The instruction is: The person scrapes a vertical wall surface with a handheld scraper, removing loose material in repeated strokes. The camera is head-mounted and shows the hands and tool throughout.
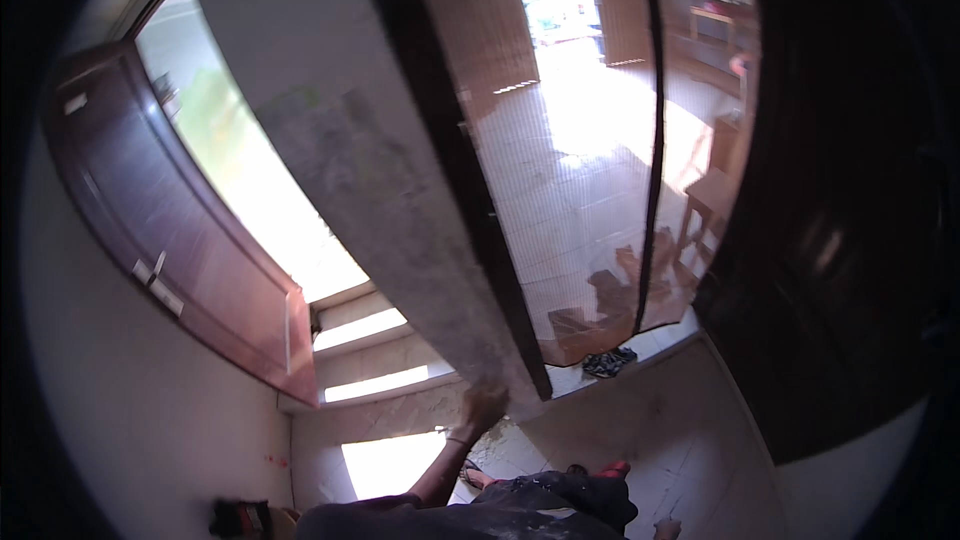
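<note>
My left hand (482, 402) is raised against the lower end of a white, patchily smudged wall column (330, 160); its fingers are blurred, and whether it holds anything is unclear. My right hand (667, 528) is low at the bottom edge, partly cut off, with fingers curled; what is in it is hidden. The column has a dark frame (450, 160) along its right side, beside a pleated mesh screen (570, 220). A dark crumpled cloth (608, 361) lies on the sill at the screen's foot.
An open brown wooden door (190, 220) stands left, beside sunlit steps (370, 350). A dark door (820, 270) is at the right. Through the screen show a tiled room and wooden furniture (700, 200). My feet are on pale tiles (700, 440); a dark object (240, 518) lies lower left.
</note>
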{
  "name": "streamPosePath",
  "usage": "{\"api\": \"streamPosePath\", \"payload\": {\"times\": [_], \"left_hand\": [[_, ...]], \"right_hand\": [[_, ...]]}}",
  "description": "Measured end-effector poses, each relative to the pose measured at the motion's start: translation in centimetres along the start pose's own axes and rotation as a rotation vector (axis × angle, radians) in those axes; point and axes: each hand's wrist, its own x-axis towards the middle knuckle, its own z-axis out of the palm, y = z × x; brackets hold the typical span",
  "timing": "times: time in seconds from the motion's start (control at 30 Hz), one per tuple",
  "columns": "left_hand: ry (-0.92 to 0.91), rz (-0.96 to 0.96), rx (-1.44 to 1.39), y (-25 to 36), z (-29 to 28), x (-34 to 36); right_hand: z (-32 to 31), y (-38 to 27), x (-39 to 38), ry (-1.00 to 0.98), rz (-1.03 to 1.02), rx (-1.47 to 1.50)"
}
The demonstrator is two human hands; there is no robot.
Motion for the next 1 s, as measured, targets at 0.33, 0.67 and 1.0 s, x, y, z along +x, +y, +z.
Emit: {"api": "streamPosePath", "payload": {"times": [0.33,0.67,1.0], "left_hand": [[1.177,-0.171,0.550,-2.5,-27.4,16.8],[0.970,-0.046,0.660,-2.1,-27.7,18.3],[1.109,0.168,0.644,-2.3,-34.9,19.2]], "right_hand": [[2.7,-2.4,1.1,-0.165,-0.178,0.038],[-0.9,-5.8,3.1,-0.064,-0.300,0.060],[1.8,-3.5,4.1,-0.183,-0.207,-0.045]]}}
